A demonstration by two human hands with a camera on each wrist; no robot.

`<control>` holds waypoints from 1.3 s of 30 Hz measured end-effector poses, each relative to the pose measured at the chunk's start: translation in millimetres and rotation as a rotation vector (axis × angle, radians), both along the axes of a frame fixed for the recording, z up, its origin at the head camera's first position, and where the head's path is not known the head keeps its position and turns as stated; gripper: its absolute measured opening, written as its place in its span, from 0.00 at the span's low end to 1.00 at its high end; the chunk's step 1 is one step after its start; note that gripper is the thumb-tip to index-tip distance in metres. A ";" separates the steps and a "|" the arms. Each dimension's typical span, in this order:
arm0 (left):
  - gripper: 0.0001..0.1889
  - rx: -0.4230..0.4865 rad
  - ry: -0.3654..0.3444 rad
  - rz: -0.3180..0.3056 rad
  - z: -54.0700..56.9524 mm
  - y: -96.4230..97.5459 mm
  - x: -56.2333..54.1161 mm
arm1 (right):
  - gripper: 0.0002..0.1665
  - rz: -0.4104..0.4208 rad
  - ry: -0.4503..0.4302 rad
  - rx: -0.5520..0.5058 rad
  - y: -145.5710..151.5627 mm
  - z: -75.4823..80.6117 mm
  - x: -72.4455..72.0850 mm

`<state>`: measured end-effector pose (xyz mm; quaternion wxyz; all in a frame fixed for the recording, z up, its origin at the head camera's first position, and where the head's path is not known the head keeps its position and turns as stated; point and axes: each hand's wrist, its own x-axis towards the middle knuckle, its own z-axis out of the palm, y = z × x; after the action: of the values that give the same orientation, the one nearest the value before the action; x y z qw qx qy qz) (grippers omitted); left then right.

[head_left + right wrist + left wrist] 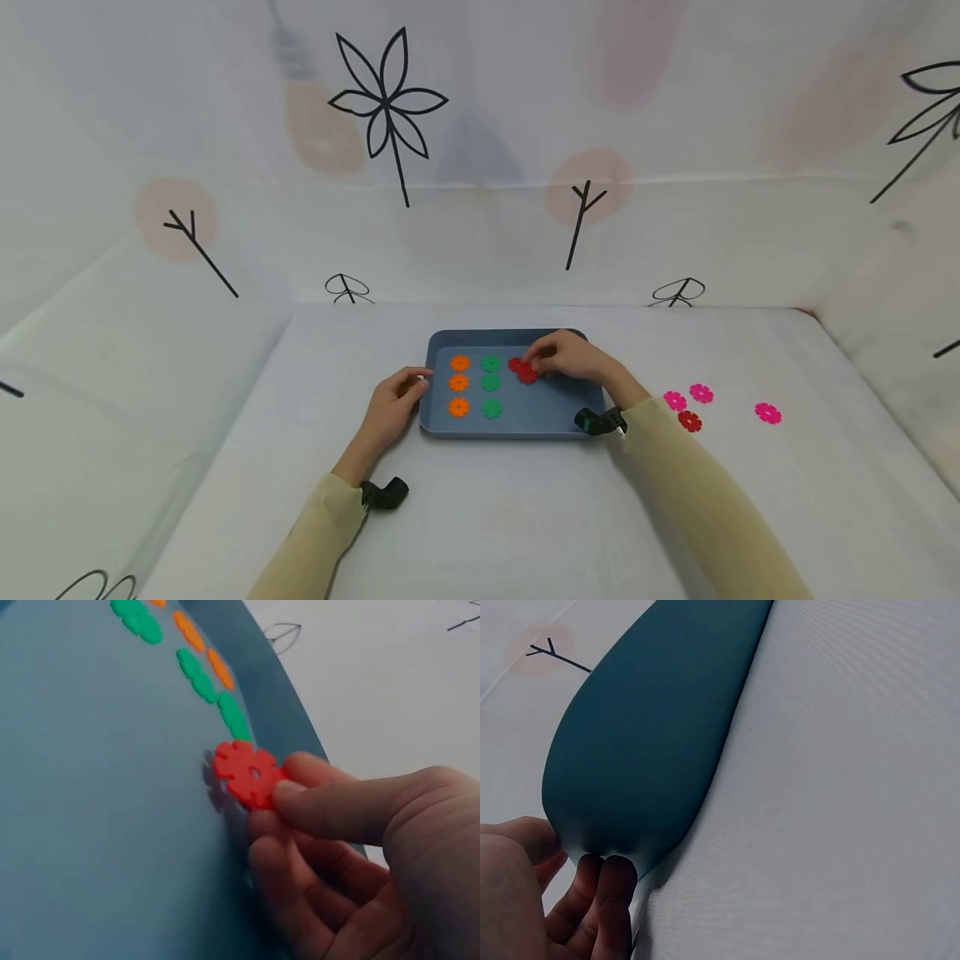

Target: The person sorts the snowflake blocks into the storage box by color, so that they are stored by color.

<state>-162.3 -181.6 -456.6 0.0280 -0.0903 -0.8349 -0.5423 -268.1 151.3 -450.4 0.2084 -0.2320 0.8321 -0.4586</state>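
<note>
My right hand (573,357) is over the right part of the blue-grey tray (510,435), pinching a red flower-shaped notched disc (247,774) between thumb and fingers. A shadow falls on the tray just beside that disc. In the head view, another red disc (515,364) shows partly overlapped next to the pinched one. To the left lie a column of orange discs (459,383) and a column of green discs (491,382). At the tray's left edge rests my left hand (392,408), its fingertips (617,870) touching the outer wall.
On the white-covered table (510,517), right of the tray, are pink discs (701,393) and a red disc (690,422) close by my right sleeve. Another pink disc (768,413) lies farther right. A white cloth with drawn plants (386,104) hangs behind the table.
</note>
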 end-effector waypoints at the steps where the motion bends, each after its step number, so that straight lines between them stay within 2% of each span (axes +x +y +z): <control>1: 0.13 -0.002 -0.001 0.003 0.2 -0.4 0.1 | 0.13 0.010 0.001 0.005 -0.7 -0.2 0.1; 20: 0.14 -0.011 -0.010 0.008 -0.8 -1.9 0.9 | 0.10 0.029 -0.023 -0.010 -9.3 -10.8 -0.4; 39: 0.13 0.010 0.000 0.001 0.0 -0.8 1.3 | 0.10 0.028 -0.018 -0.027 -9.6 -11.2 1.6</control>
<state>-161.0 -182.4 -456.6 0.0288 -0.0899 -0.8322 -0.5463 -266.5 141.7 -461.6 0.2192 -0.2423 0.8206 -0.4690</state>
